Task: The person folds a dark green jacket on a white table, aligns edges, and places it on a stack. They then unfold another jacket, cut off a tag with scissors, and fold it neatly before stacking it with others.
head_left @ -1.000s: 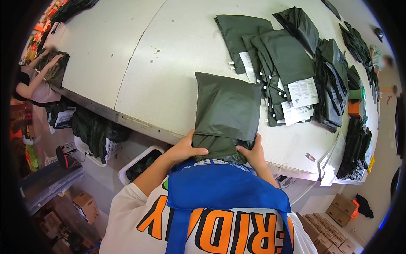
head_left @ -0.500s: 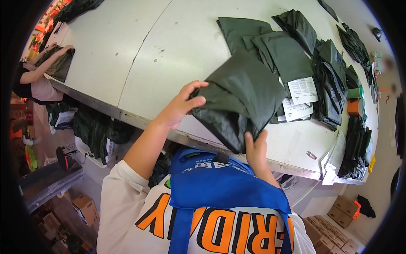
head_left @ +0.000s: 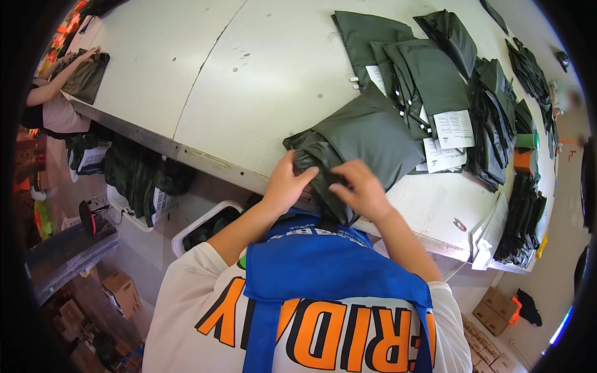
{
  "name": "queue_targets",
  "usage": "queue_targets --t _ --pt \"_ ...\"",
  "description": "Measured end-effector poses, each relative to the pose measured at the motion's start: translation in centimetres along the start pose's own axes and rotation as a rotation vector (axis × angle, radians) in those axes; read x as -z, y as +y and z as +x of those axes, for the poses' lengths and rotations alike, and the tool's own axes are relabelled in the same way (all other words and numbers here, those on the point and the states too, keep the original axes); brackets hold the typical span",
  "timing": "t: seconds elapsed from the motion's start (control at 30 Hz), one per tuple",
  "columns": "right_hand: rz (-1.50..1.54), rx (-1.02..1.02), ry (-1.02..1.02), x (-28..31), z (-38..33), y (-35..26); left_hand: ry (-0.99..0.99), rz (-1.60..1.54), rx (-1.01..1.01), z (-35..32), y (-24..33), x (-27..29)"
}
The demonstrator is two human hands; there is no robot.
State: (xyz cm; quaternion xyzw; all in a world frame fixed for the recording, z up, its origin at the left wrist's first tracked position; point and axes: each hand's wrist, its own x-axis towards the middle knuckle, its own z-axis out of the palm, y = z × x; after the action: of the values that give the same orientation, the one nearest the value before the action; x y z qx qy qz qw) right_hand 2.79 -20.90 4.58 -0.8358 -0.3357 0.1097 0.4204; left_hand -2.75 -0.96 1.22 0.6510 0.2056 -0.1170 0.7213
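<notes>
A dark green, smooth coated-fabric item (head_left: 373, 137), puffed up like a pouch or folded garment, lies at the near table edge. Its near end is bunched into folds and hangs over the edge. My left hand (head_left: 289, 183) grips the left side of this gathered end between thumb and fingers. On the right side of the folds, my right hand (head_left: 364, 189) has its fingers bent onto the fabric; they are slightly blurred. Just beyond lies a pile of flat dark green items (head_left: 429, 71), some with white printed labels (head_left: 454, 129).
More dark green stacks (head_left: 488, 124) stand along the right of the white table (head_left: 249, 81). Loose sheets (head_left: 488, 233) lie at its near right corner. At the far left a person (head_left: 53, 102) handles a similar item. Baskets of dark fabric (head_left: 208, 227) sit below the table edge.
The dark green item has turned, its bunched end now toward me. My left hand has moved nearer and right; my right hand has shifted up from the lower corner onto the folds.
</notes>
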Motion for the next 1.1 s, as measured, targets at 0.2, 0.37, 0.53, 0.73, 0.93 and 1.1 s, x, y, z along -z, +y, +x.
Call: queue_targets --t 0.2,0.37,0.53,0.73,0.93,1.1 --pt "-0.003 -0.171 -0.173 -0.2 -0.3 -0.4 0.201 0.488 -0.253 0.3 -2.7 1.4" --pt "-0.102 -0.226 0.275 4.7 1.6 4.2 0.176 -0.166 0.082 0.2 -3.0 0.4" --pt "-0.342 -0.572 0.164 8.5 4.0 12.6 0.117 -0.258 0.237 -0.2 -1.2 -0.3" --pt "-0.417 -0.807 0.026 5.9 -3.0 11.3 0.214 -0.002 -0.223 4.8 0.1 1.5" --pt "-0.829 -0.476 -0.023 8.6 1.5 3.8 0.101 0.242 -0.079 6.3 0.6 1.3" --pt "-0.033 -0.317 -0.167 1.5 8.6 6.7 0.011 0.297 0.020 7.7 0.2 0.4"
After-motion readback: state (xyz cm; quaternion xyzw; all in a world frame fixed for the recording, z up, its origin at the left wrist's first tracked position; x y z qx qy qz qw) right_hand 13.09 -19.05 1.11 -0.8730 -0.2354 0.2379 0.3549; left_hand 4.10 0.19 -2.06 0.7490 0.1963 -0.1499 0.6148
